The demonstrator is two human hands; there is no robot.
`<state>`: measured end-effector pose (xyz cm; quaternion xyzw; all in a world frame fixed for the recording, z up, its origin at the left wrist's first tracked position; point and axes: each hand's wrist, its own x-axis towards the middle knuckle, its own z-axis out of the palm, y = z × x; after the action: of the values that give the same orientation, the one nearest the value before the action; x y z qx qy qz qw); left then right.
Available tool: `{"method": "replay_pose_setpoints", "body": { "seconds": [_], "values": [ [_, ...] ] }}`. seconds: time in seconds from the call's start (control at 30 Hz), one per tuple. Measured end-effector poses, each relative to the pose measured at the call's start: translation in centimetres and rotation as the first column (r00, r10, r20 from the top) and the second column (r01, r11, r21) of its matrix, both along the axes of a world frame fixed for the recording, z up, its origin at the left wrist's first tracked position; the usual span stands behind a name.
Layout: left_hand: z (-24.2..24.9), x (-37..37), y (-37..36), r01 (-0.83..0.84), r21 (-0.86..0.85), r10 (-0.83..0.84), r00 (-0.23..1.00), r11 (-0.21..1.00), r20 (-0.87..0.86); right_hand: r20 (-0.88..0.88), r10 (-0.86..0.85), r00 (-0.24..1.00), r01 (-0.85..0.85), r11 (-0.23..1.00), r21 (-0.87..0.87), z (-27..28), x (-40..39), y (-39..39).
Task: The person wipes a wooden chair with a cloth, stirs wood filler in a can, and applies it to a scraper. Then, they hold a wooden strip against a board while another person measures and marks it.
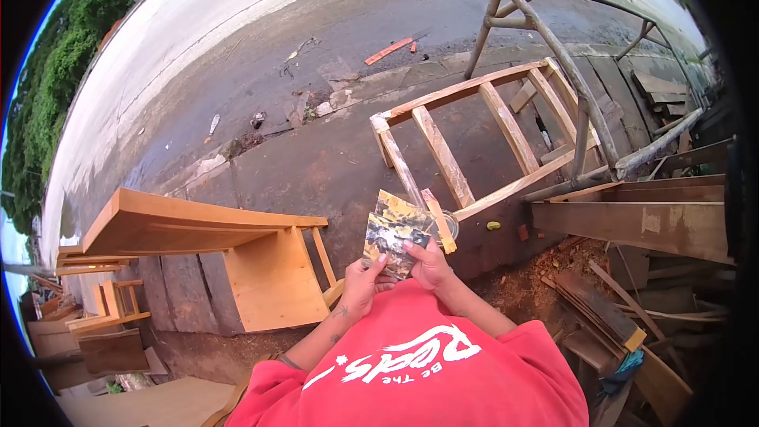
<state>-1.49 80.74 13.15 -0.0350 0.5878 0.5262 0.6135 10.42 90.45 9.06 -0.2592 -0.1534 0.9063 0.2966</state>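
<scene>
My left hand [364, 284] and my right hand [429, 266] are close together in front of my chest, each with its fingers closed on a stained flat sheet [393, 239]. Black, white and yellowish smears cover the sheet, and its far corner points away from me. What it is made of I cannot tell. Just past my right hand are a short wooden stick [439, 221] with a yellowish end and the rim of a round clear container [452, 224], partly hidden by the stick. Beyond them stands a bare wooden frame [439, 154] with several slats.
A varnished wooden chair [273, 281] is tipped over on the left. A metal pipe frame [581, 91] rises at the right, above a long wooden box [632, 225]. Scrap boards [589, 312] and sawdust [514, 285] lie at the lower right. A paved road [285, 0] runs behind.
</scene>
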Motion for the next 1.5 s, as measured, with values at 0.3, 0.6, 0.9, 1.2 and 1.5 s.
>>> {"method": "replay_pose_setpoints", "body": {
  "seconds": [0.3,0.6,0.9,1.2,1.5],
  "values": [
    [-2.7,0.0,0.9,0.486,0.041,-0.464,0.853,0.873,-0.239,0.103,-0.193,0.976,0.19,0.981,0.035,-1.3,4.4,-2.0],
    [-11.3,-1.4,7.0,0.757,-0.331,-0.669,0.184,0.564,-0.72,0.405,-0.426,0.809,0.416,0.902,0.117,-5.1,15.1,-9.9],
    [-17.3,3.8,15.8,0.714,-0.694,0.238,-0.692,0.091,-0.681,0.504,-0.646,0.573,0.692,0.711,0.124,-4.7,18.0,-18.4],
    [-16.7,3.4,19.2,0.713,-0.676,0.041,-0.682,-0.188,-0.731,0.449,-0.816,0.365,0.899,0.435,0.06,-7.9,20.8,-20.5],
    [-12.4,4.9,17.0,0.682,-0.728,-0.277,-0.716,-0.076,-0.641,0.352,-0.836,0.421,0.89,0.456,0.018,-9.7,23.8,-12.3]
  ]
}}
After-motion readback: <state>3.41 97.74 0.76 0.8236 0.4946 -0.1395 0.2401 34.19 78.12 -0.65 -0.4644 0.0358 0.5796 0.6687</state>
